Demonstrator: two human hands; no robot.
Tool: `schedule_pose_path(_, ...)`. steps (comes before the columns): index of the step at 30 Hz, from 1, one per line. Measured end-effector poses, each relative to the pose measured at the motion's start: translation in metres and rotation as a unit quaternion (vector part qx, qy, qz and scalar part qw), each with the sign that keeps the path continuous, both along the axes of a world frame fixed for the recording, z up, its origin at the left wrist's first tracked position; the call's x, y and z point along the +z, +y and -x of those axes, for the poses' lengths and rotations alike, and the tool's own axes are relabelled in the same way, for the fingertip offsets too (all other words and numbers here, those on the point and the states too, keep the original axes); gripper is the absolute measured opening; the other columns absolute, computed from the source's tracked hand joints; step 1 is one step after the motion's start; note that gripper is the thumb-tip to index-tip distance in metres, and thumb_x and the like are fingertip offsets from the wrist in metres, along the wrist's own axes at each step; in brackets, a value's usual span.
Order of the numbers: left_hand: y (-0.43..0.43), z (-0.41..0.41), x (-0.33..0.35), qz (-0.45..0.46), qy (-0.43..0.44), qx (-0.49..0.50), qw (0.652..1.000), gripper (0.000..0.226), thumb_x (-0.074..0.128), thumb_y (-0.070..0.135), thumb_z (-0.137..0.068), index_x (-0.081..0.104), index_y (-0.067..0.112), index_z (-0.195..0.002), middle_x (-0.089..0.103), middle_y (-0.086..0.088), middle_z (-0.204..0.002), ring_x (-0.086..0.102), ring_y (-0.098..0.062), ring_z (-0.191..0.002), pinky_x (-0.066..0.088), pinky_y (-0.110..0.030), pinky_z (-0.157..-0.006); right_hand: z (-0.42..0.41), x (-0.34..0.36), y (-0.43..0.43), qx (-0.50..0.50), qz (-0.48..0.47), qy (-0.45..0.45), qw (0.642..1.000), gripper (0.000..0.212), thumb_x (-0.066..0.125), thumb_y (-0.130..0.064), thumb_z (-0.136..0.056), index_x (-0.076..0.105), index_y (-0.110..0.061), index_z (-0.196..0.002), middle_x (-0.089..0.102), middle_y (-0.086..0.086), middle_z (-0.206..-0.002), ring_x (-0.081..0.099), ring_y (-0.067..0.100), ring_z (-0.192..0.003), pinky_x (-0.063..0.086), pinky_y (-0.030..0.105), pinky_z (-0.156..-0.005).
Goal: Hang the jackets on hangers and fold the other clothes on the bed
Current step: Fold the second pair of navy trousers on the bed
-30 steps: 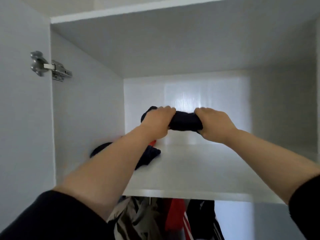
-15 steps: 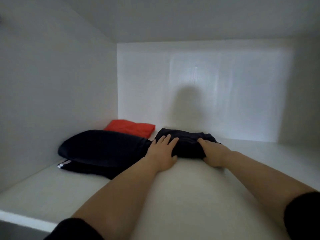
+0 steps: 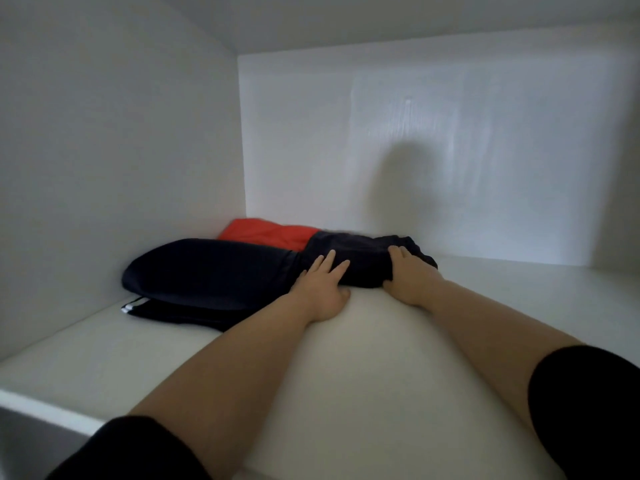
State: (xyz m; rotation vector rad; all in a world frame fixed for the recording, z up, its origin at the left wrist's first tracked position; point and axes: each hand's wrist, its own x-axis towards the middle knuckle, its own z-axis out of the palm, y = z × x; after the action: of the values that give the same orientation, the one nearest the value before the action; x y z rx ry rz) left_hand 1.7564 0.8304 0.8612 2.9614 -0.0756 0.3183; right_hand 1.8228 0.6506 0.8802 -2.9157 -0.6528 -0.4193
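Folded dark garment (image 3: pixel 360 263) has slid back against the red garment (image 3: pixel 270 233), left hand (image 3: pixel 323 289) and right hand (image 3: pixel 410 278) pressing flat.

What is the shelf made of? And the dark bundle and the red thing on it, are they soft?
The shelf looks like white coated board, smooth, with a dull sheen. The dark bundle is soft matte cloth: it creases and bulges; which fabric, I can't tell. The red cloth seems to be thin folded fabric, lying flat.
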Motion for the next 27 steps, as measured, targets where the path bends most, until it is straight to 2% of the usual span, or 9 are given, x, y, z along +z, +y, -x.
schedule_pose_path(5, -0.002, 0.011, 0.002, -0.039, -0.030, -0.001, 0.999, 0.064, 0.039, 0.037, -0.097, 0.012, 0.023, -0.153, -0.004, -0.005, -0.161, -0.003, -0.021, -0.148, 0.007, -0.042, -0.117, 0.017, 0.002, 0.000, -0.029, 0.078, -0.038, 0.996, 0.081, 0.051, -0.049, -0.089, 0.010, -0.012, -0.149, 0.014, 0.012, -0.156, 0.027, 0.031, -0.137, 0.039, 0.044, -0.101)
schedule_pose_path(9, -0.007, 0.034, 0.007, -0.114, -0.085, 0.015, 0.990, 0.073, 0.041, 0.040, -0.096, 0.000, 0.020, -0.153, -0.004, -0.003, -0.161, -0.003, -0.019, -0.148, 0.006, -0.041, -0.118, 0.045, 0.008, -0.004, -0.020, 0.082, -0.046, 0.995, 0.074, 0.046, -0.044, -0.093, 0.011, -0.011, -0.149, 0.013, 0.013, -0.157, 0.022, 0.030, -0.140, 0.035, 0.044, -0.105)
schedule_pose_path(11, -0.016, 0.053, 0.010, -0.117, -0.093, 0.028, 0.988, 0.073, 0.040, 0.041, -0.097, -0.002, 0.020, -0.153, -0.005, -0.002, -0.161, -0.005, -0.019, -0.148, 0.005, -0.041, -0.118, 0.067, 0.006, -0.011, -0.026, 0.090, -0.036, 0.995, 0.072, 0.045, -0.041, -0.094, 0.010, -0.012, -0.150, 0.010, 0.013, -0.158, 0.020, 0.030, -0.142, 0.029, 0.045, -0.110)
schedule_pose_path(15, -0.039, 0.109, 0.016, -0.111, -0.128, 0.026, 0.985, 0.071, 0.040, 0.039, -0.097, 0.000, 0.019, -0.153, -0.005, -0.003, -0.161, -0.005, -0.019, -0.148, 0.006, -0.041, -0.118, 0.126, 0.001, -0.030, -0.057, 0.089, -0.051, 0.993, 0.067, 0.042, -0.036, -0.096, 0.010, -0.013, -0.150, 0.010, 0.011, -0.159, 0.018, 0.029, -0.143, 0.014, 0.049, -0.114)
schedule_pose_path(21, -0.061, 0.216, 0.021, -0.118, -0.199, -0.008, 0.973, 0.069, 0.039, 0.039, -0.098, 0.001, 0.019, -0.153, -0.002, -0.005, -0.161, -0.004, -0.022, -0.148, 0.007, -0.043, -0.119, 0.241, 0.005, -0.049, -0.105, 0.021, -0.087, 0.990, 0.063, 0.038, -0.035, -0.098, 0.011, -0.011, -0.150, 0.014, 0.010, -0.157, 0.018, 0.027, -0.143, 0.014, 0.049, -0.116)
schedule_pose_path(27, -0.081, 0.334, 0.003, -0.108, -0.246, -0.075, 0.960, 0.070, 0.039, 0.036, -0.097, 0.001, 0.017, -0.153, -0.001, -0.008, -0.160, -0.001, -0.025, -0.147, 0.007, -0.045, -0.118, 0.383, -0.005, -0.079, -0.178, 0.023, -0.154, 0.972, 0.059, 0.039, -0.031, -0.096, 0.018, -0.009, -0.146, 0.014, 0.012, -0.156, 0.017, 0.026, -0.143, 0.016, 0.048, -0.115)
